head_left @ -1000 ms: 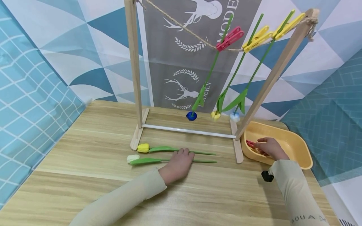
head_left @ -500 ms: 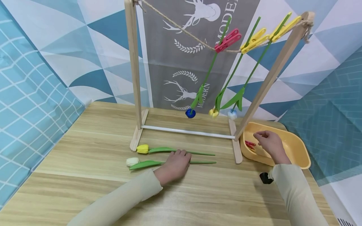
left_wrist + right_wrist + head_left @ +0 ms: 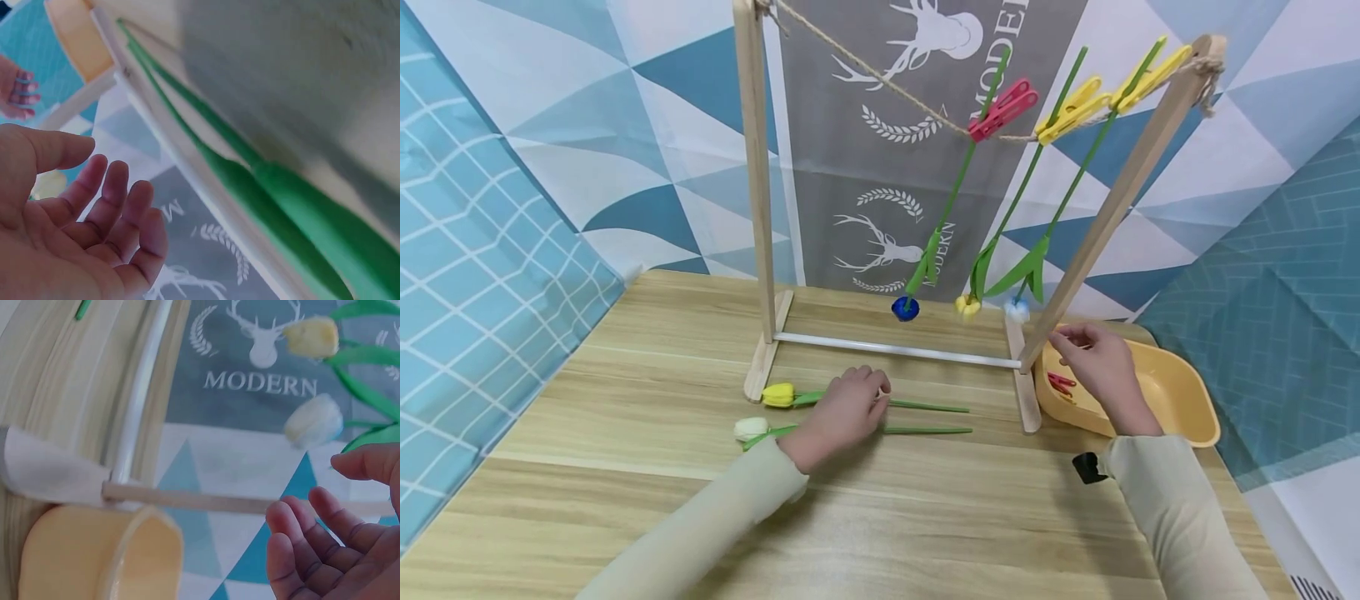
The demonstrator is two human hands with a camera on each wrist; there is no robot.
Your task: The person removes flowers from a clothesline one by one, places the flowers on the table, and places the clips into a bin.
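My left hand [image 3: 842,410] hovers over two artificial tulips lying on the table, a yellow tulip [image 3: 778,395] and a white tulip [image 3: 750,430]. In the left wrist view its fingers are loosely bent with nothing between them, beside the green stems [image 3: 212,119]. My right hand [image 3: 1101,371] is over the near left side of the yellow tray [image 3: 1197,392], close to the rack's right post [image 3: 1123,200]. The right wrist view shows its thumb apart from relaxed, bare fingers. Red clothespins [image 3: 1060,382] lie in the tray.
A wooden rack with a white crossbar [image 3: 865,346] holds a sagging rope [image 3: 872,67]. From it hang a blue tulip [image 3: 905,309] by a red clothespin [image 3: 1002,110], plus a yellow and a pale blue tulip by yellow clothespins [image 3: 1072,112]. Patterned cloth stands behind.
My right hand has risen from the clothespins in the tray and shifted left toward the post. My left hand has lifted off the stems and moved slightly left. The tulips stay put.
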